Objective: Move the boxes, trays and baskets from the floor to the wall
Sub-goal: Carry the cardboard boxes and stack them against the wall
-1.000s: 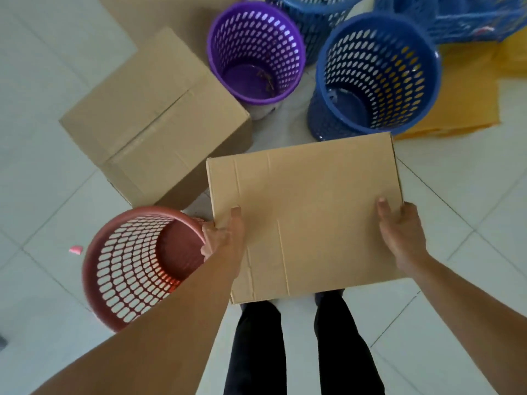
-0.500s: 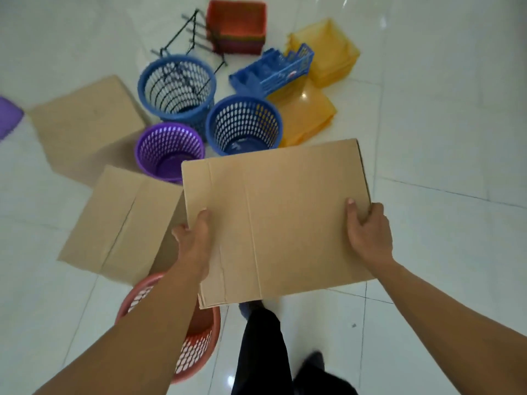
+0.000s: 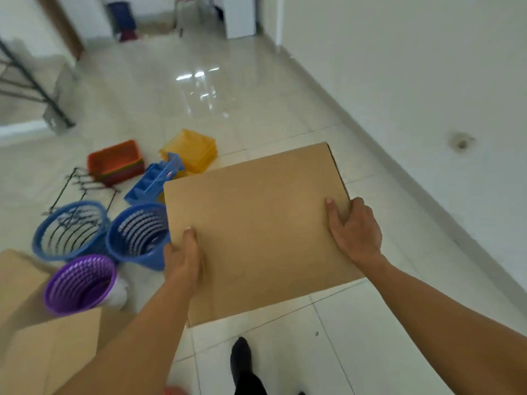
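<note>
While the cardboard box (image 3: 256,232) hangs clear of the tiled floor (image 3: 199,95) in front of the person, the left hand (image 3: 182,258) grips its near left edge and the right hand (image 3: 353,232) grips its right edge. Each thumb lies flat on the top face, and the other fingers wrap out of sight underneath. The step in hand appears to be the carry: the box is lifted and held roughly level, and the white wall (image 3: 427,81) runs close along the right with bare tiles at its foot. On the floor to the left wait a far blue basket (image 3: 71,229), a near blue basket (image 3: 139,235) partly hidden by the box's corner, a purple basket (image 3: 79,283), a second cardboard box (image 3: 42,352), a blue tray (image 3: 155,181), a stack of orange trays (image 3: 115,161) and a yellow tray (image 3: 191,149). So most of the task looks undone. The next move probably calls for a turn and a step to the right. The box would then be lowered level until one side meets the wall's base. Only then should the fingers slide out from beneath, since the box hides the tiles directly under it and a dark shoe (image 3: 241,354) stands just below its near edge.
</note>
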